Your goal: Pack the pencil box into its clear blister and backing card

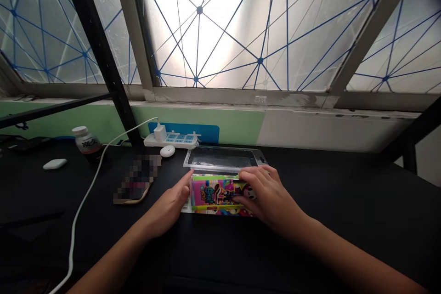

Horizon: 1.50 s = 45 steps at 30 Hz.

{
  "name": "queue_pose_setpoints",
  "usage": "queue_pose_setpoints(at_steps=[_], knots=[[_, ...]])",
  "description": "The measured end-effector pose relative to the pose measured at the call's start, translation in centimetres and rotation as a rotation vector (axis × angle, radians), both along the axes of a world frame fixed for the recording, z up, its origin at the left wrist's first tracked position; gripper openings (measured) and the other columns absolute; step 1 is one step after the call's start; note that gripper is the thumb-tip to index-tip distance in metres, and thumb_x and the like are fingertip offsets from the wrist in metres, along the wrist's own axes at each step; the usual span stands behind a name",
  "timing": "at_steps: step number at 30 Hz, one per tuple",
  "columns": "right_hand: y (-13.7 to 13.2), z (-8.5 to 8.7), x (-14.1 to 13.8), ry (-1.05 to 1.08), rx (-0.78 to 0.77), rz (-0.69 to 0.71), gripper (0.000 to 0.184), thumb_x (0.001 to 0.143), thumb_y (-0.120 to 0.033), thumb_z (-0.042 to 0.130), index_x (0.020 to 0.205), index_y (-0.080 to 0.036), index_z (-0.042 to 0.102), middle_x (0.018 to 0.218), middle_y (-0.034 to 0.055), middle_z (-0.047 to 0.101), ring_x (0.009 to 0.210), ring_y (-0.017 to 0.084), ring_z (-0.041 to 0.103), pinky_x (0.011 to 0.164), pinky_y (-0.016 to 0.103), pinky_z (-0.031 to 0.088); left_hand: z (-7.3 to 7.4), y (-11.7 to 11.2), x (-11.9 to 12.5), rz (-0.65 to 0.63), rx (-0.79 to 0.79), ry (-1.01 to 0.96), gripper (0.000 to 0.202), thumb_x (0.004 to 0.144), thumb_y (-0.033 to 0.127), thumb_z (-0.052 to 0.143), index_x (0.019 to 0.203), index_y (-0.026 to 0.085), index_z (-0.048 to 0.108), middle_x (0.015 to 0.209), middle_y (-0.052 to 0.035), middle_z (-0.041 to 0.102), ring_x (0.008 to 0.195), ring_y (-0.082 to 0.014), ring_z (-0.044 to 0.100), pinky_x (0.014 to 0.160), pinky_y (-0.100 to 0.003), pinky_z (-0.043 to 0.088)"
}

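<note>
left hand (168, 206) open, fingers resting against the end of a colourful printed box (215, 195), right hand (270, 195) curled gripping it, clear plastic tray (223, 158) just behind on black table (344, 202)

Right hand (270, 197) on colourful box (213, 195)

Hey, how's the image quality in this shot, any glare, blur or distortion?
In the head view, glare blows out the middle of the frosted window, wide-angle distortion makes its frame bars lean, a pixelated patch hides something on the black table, and the left hand, right hand and printed package stay fairly sharp but dimmer.
</note>
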State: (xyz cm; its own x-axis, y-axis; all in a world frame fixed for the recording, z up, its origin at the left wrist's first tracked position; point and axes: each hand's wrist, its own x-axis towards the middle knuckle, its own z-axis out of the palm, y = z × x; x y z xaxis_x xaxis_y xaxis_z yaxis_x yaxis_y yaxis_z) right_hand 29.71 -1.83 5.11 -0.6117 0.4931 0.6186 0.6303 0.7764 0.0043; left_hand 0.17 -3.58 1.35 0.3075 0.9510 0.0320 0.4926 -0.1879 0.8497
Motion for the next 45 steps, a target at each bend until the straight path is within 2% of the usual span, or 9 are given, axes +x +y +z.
queue_pose_setpoints(at_steps=[6, 13, 17, 22, 26, 30, 36, 42, 45], knots=[[-3.7, 2.1, 4.4, -0.228, -0.456, 0.152, 0.024, 0.094, -0.045, 0.063, 0.113, -0.030, 0.062, 0.138, 0.0081, 0.060, 0.124, 0.028, 0.058, 0.103, 0.048, 0.046, 0.9, 0.0, 0.3, 0.026, -0.060, 0.161, 0.091, 0.090, 0.080, 0.031, 0.160, 0.022, 0.025, 0.165, -0.0063, 0.025, 0.152, -0.0350, 0.022, 0.122, -0.051, 0.018], [-1.7, -2.9, 10.5, -0.042, -0.827, -0.180, 0.108, 0.071, -0.060, 0.080, 0.158, -0.036, 0.021, 0.167, 0.0104, 0.019, 0.149, 0.041, 0.024, 0.114, 0.059, 0.037, 0.8, 0.1, 0.4, 0.008, -0.073, 0.280, 0.103, 0.082, 0.073, 0.061, 0.161, 0.027, 0.015, 0.167, -0.0033, 0.018, 0.152, -0.0337, 0.021, 0.121, -0.048, 0.024], [-0.6, -4.2, 10.9, 0.080, -0.925, -0.216, 0.086, 0.081, -0.059, 0.071, 0.154, -0.033, 0.034, 0.160, 0.0103, 0.038, 0.147, 0.042, 0.028, 0.115, 0.062, 0.032, 0.3, 0.2, 0.1, 0.016, -0.055, 0.240, 0.094, 0.089, 0.080, 0.036, 0.161, 0.023, 0.018, 0.167, -0.0039, 0.019, 0.153, -0.0336, 0.018, 0.123, -0.051, 0.018], [-0.4, -4.3, 9.8, 0.303, -0.909, -0.199, 0.057, 0.093, -0.056, 0.057, 0.142, -0.028, 0.047, 0.147, 0.0113, 0.055, 0.132, 0.033, 0.054, 0.105, 0.047, 0.049, -0.1, 0.0, -0.3, 0.028, -0.048, 0.057, 0.086, 0.093, 0.078, 0.007, 0.161, 0.027, 0.019, 0.166, -0.0024, 0.023, 0.152, -0.0319, 0.021, 0.123, -0.050, 0.018], [-0.4, -4.9, 9.6, 0.265, -0.833, -0.288, 0.061, 0.093, -0.058, 0.054, 0.144, -0.026, 0.044, 0.146, 0.0129, 0.056, 0.131, 0.034, 0.055, 0.104, 0.049, 0.050, -0.4, 0.0, 0.2, -0.005, 0.030, 0.024, 0.095, 0.091, 0.081, 0.024, 0.162, 0.022, 0.003, 0.162, -0.0099, 0.034, 0.148, -0.0317, 0.034, 0.119, -0.044, 0.031], [-0.3, -6.1, 9.9, 0.134, -0.709, -0.262, 0.080, 0.089, -0.056, 0.062, 0.155, -0.026, 0.029, 0.156, 0.0144, 0.044, 0.139, 0.037, 0.044, 0.112, 0.055, 0.041, -0.9, -0.3, 1.1, 0.058, 0.121, 0.194, 0.103, 0.091, 0.060, 0.058, 0.161, 0.026, -0.008, 0.152, -0.0116, 0.049, 0.138, -0.0320, 0.049, 0.111, -0.044, 0.042], [-0.5, -6.0, 10.1, 0.264, -0.651, -0.257, 0.073, 0.088, -0.050, 0.066, 0.152, -0.033, 0.037, 0.152, 0.0098, 0.049, 0.135, 0.033, 0.050, 0.109, 0.051, 0.047, -0.3, -1.1, 2.8, 0.162, 0.320, 0.165, 0.095, 0.092, 0.051, 0.060, 0.162, 0.028, -0.001, 0.156, -0.0116, 0.044, 0.140, -0.0301, 0.047, 0.111, -0.043, 0.042], [3.3, -1.6, 7.2, 0.544, -0.645, -0.254, 0.069, 0.085, -0.055, 0.068, 0.146, -0.030, 0.046, 0.147, 0.0095, 0.055, 0.125, 0.034, 0.059, 0.094, 0.044, 0.058, 4.3, 4.7, 5.1, 0.341, 0.418, 0.109, 0.085, 0.091, 0.062, 0.057, 0.157, 0.016, 0.029, 0.156, -0.0177, 0.042, 0.141, -0.0380, 0.043, 0.114, -0.053, 0.036], [6.8, -1.2, 5.4, 0.576, -0.599, -0.209, 0.062, 0.088, -0.056, 0.065, 0.140, -0.026, 0.051, 0.143, 0.0104, 0.058, 0.126, 0.033, 0.058, 0.100, 0.046, 0.053, 5.0, 8.7, 4.6, 0.350, 0.389, 0.171, 0.074, 0.096, 0.061, 0.049, 0.150, 0.011, 0.042, 0.153, -0.0190, 0.047, 0.144, -0.0378, 0.037, 0.117, -0.054, 0.031]])
